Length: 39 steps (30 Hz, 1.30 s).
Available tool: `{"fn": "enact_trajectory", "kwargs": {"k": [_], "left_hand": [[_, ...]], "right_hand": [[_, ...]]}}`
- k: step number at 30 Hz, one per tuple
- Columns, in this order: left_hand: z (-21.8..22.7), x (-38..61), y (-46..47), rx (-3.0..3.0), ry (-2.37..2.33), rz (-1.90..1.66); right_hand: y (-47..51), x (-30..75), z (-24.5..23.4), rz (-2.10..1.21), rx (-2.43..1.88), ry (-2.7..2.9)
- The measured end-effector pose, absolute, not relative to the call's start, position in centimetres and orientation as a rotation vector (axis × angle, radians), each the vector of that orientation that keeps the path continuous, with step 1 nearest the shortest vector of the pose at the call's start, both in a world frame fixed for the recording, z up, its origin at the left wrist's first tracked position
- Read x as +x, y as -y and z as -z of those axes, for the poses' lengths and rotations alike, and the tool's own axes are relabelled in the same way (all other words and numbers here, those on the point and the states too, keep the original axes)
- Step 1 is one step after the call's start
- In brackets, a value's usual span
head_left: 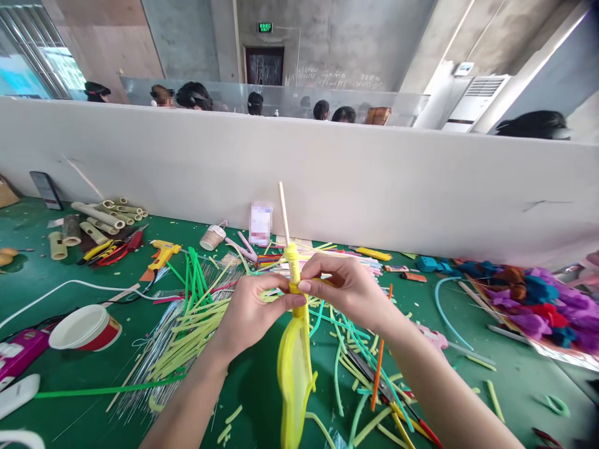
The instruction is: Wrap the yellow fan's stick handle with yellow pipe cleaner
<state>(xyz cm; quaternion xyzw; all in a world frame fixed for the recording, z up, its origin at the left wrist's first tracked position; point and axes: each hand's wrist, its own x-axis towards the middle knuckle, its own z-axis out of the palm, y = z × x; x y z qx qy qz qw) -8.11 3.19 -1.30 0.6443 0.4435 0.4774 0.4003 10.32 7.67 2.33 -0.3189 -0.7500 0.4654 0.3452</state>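
My left hand (250,312) and my right hand (344,284) meet over the green table, both pinched on a yellow craft piece (294,362). The piece is a thin wooden stick (283,212) pointing up, wrapped in yellow material near the top, with a yellow mesh petal hanging below. My left thumb and fingers grip the wrapped part from the left. My right fingers close on it from the right. Under the hands lie loose yellow-green, green and teal strips (191,324).
A red-and-white paper cup (84,327) stands at the left, a yellow glue gun (161,254) and red pliers (115,252) behind it, bamboo tubes (100,218) at far left. Coloured fluff (538,299) piles at the right. A white partition (374,181) borders the table; people sit beyond.
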Motion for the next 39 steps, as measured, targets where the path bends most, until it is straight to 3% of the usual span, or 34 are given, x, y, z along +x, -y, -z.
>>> {"fn": "enact_trajectory", "kwargs": {"k": [9, 15, 20, 23, 27, 32, 39], "left_hand": [[2.2, -8.6, -4.1, 1.629, -0.833, -1.026], [1.6, -8.7, -3.6, 1.640, -1.048, -1.016], [1.1, -7.0, -2.0, 1.904, -1.464, -1.340], [2.5, -5.1, -0.1, 1.983, -1.540, -1.522], [5.6, -3.9, 3.0, 1.911, -1.496, -1.498], [8.4, -5.6, 4.2, 1.616, -1.481, -1.400], [7.0, -8.7, 4.8, 1.295, -1.228, -1.219]], "right_hand": [[-8.8, 11.2, -1.5, -1.654, -0.469, 1.923], [-8.5, 10.9, -0.8, -1.389, -0.709, 1.917], [-7.3, 10.0, -1.2, -1.172, -0.858, 1.785], [-6.4, 9.8, -2.3, -1.011, -0.986, 1.727], [-5.0, 10.0, -3.7, -0.818, -1.074, 1.731], [-3.4, 10.5, -4.7, -0.885, -1.062, 1.790], [-2.8, 12.6, -6.0, -1.061, -0.968, 1.989]]}}
